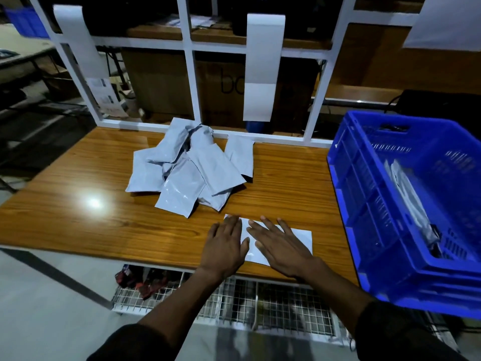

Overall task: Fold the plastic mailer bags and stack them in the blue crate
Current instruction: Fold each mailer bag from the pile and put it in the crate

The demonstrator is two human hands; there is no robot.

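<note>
Under both hands, left point(226, 246) and right point(279, 247), fingers flat, gripping nothing: mailer bag point(299, 237) pressed onto surface point(78, 217). Folding step, probably; next, lifting into blue crate point(364, 204) rightward.

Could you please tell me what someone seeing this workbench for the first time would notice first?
Probably the two hands, left hand and right hand, pressed flat on a white plastic mailer bag at the near edge of the wooden table. Behind them, mid-table, lies a loose pile of grey plastic mailer bags. On the right stands a large blue plastic crate, already holding some folded bags.
</note>
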